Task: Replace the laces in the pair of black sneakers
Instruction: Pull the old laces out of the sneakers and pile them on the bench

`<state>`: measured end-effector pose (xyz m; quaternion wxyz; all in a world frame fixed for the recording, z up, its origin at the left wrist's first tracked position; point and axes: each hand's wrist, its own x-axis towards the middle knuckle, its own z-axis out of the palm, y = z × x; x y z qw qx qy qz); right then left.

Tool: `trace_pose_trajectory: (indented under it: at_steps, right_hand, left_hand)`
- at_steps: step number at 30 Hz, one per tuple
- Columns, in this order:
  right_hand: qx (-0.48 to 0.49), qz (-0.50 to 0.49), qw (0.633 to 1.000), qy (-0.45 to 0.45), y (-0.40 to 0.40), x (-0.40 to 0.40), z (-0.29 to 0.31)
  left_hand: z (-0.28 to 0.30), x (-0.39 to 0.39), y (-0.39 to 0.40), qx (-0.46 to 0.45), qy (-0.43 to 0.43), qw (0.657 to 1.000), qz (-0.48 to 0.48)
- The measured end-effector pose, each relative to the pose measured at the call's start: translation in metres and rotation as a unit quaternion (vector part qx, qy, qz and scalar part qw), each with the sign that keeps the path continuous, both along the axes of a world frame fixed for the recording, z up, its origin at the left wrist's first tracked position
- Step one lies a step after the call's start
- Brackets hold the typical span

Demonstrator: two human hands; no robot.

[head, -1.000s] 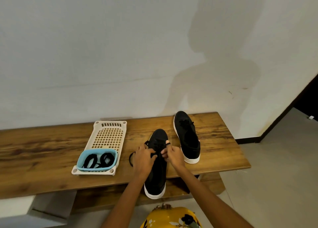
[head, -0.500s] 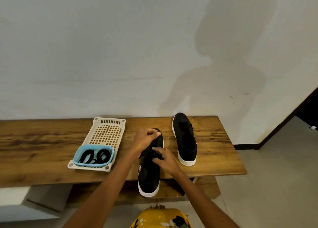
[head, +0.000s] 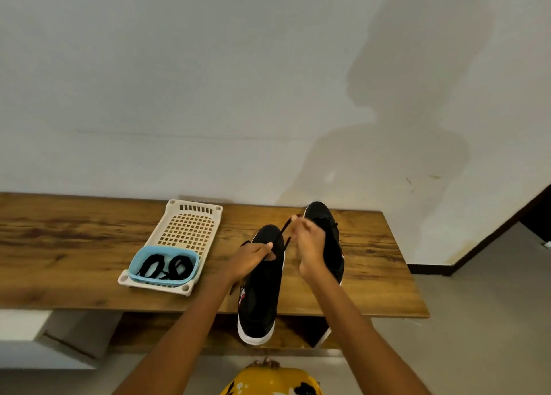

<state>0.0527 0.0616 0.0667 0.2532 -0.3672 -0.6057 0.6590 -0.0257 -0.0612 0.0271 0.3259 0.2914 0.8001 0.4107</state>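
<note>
Lifting since before, right hand (head: 310,245) pinches the lace (head: 283,230) (left hand (head: 250,259) grips sneaker (head: 262,287)).

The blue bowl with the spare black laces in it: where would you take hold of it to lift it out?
Judging by shape, grip the blue bowl by its raised rim at the left end, coming from above and from the left. That end overhangs nothing and faces bare wooden bench; the coiled black laces fill the middle, and the cream basket tray extends behind it.

- Bare bench (head: 74,245) left of tray (head: 190,224): open approach.
- Second sneaker (head: 331,239) just beside the right hand (head: 310,245), blocks that side.
- Wall (head: 208,96) bounds the back.
</note>
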Motion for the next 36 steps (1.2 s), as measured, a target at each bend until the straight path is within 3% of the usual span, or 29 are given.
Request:
trace_pose_trajectory:
  at_steps: [2, 4, 6, 8, 11, 13, 16, 19, 22, 24, 28, 36]
  right_hand:
    - [-0.103, -0.069, 0.988, 0.089, 0.02, -0.006, 0.031]
    - [-0.135, -0.099, 0.977, 0.135, 0.031, -0.008, 0.041]
    - [-0.084, -0.052, 0.991, 0.09, 0.027, -0.004, 0.026]
    - [0.006, 0.054, 0.999, -0.004, 0.013, 0.005, -0.007]
    - [0.114, 0.249, 0.957, -0.099, -0.012, 0.016, -0.058]
    - [0.193, 0.289, 0.932, -0.103, -0.029, 0.018, -0.077]
    - [0.248, 0.206, 0.936, -0.139, -0.04, 0.013, -0.079]
    - [0.278, 0.181, 0.931, -0.152, -0.034, 0.01, -0.065]
    - [0.149, 0.043, 0.987, -0.048, -0.021, 0.002, -0.027]
    - [0.072, -0.047, 0.996, 0.011, 0.003, -0.006, 0.009]
    - [0.047, -0.013, 0.998, 0.029, 0.041, -0.014, 0.039]
    - [0.051, 0.059, 0.989, -0.125, 0.002, 0.016, -0.054]
  left_hand:
    - [-0.003, -0.001, -0.001, -0.011, 0.023, 0.999, -0.026]
    - [-0.008, -0.004, -0.001, -0.009, 0.038, 0.999, -0.021]
    - [-0.014, -0.006, 0.0, 0.019, -0.015, 0.999, 0.026]
    - [-0.008, -0.004, 0.0, 0.066, -0.122, 0.986, 0.092]
    - [0.002, -0.002, -0.002, 0.104, -0.2, 0.968, 0.11]
    - [0.005, 0.0, -0.006, 0.117, -0.203, 0.967, 0.101]
    - [0.0, 0.003, -0.005, 0.098, -0.161, 0.979, 0.075]
    - [-0.005, 0.006, -0.005, 0.013, -0.076, 0.996, 0.032]
    - [-0.014, -0.003, -0.012, -0.018, -0.017, 0.999, 0.021]
    - [-0.015, -0.007, -0.017, -0.018, -0.019, 1.0, 0.01]
    - [-0.015, -0.006, -0.017, -0.072, 0.052, 0.994, -0.058]
    - [-0.017, -0.007, -0.019, -0.101, 0.084, 0.99, -0.052]
